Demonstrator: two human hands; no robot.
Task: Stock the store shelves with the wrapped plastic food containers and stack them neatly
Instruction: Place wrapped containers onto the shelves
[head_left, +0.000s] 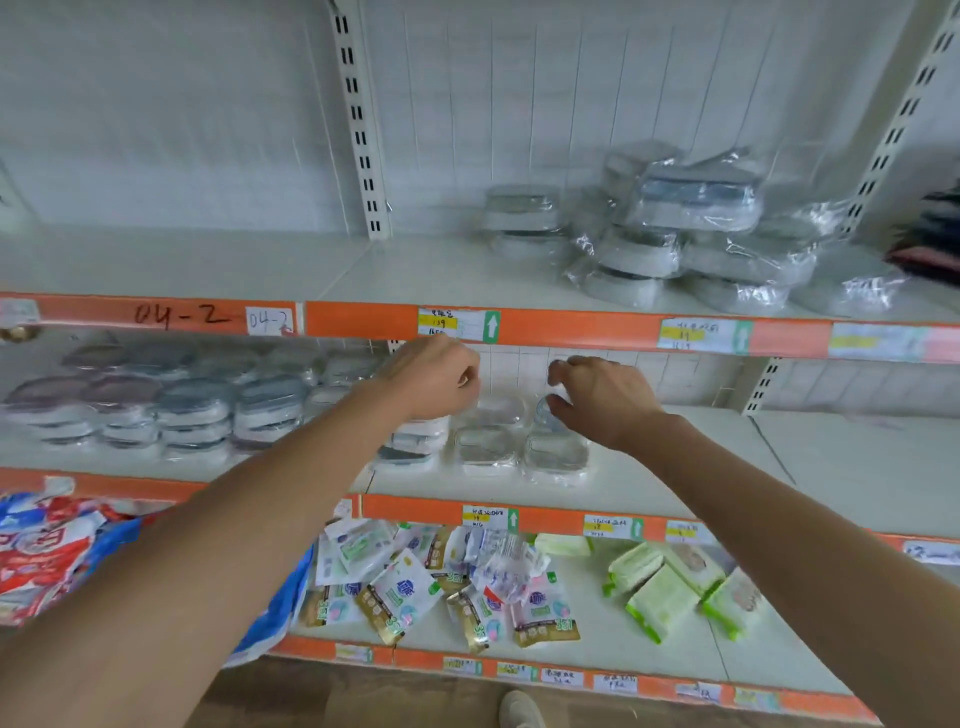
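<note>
Both my arms reach into the middle shelf (649, 483). My left hand (436, 382) hovers with fingers curled in over a short stack of wrapped containers (410, 447); nothing shows in it. My right hand (602, 397) is claw-shaped, thumb and fingers apart, with the thumb just above the top of a clear wrapped container stack (556, 452). Between the two stands another clear wrapped container (485, 447). Rows of grey-lidded wrapped containers (171, 410) fill the left of this shelf. A loose pile of wrapped containers (691, 239) lies on the top shelf (363, 270).
Orange price strips (571, 330) edge each shelf. The lower shelf holds sachets (441, 582) and green wipe packs (670, 587). A red, white and blue bag (57, 551) hangs at lower left. A shoe (519, 709) shows on the floor. Dark folded goods (930, 234) sit at far right.
</note>
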